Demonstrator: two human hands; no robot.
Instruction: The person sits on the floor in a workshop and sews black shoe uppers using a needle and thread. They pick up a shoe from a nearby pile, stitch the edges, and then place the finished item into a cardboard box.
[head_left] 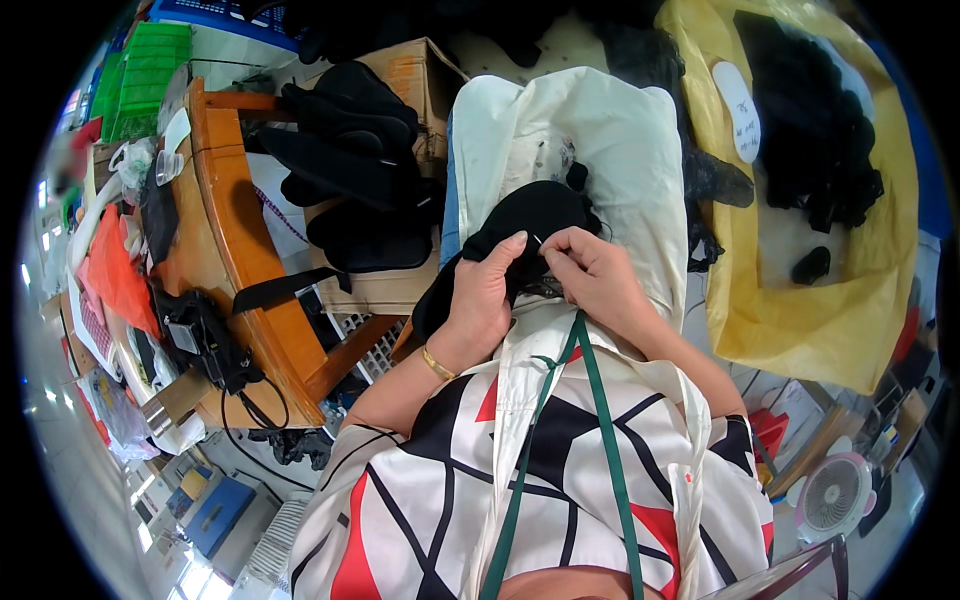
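Observation:
Over my lap, on a cream cloth (652,190), lies a black padded fabric piece (545,207) with a rounded far end. My left hand (482,290) is closed on its left side, thumb on top and pointing toward the other hand. Just right of it, my right hand (597,275) pinches thumb and forefinger together above the fabric. A thin bright sliver (538,239), like a needle, shows at those fingertips; its rest is hidden by the fingers. Dark loose material lies under the right fingers, too shadowed to make out.
To the left, black sole-shaped padded pieces (345,165) lie stacked on a cardboard box (385,290) beside a wooden stool-like frame (235,240). A yellow sack (810,335) at right holds black pieces and a white sole-shaped card (737,110). A fan (835,495) stands lower right.

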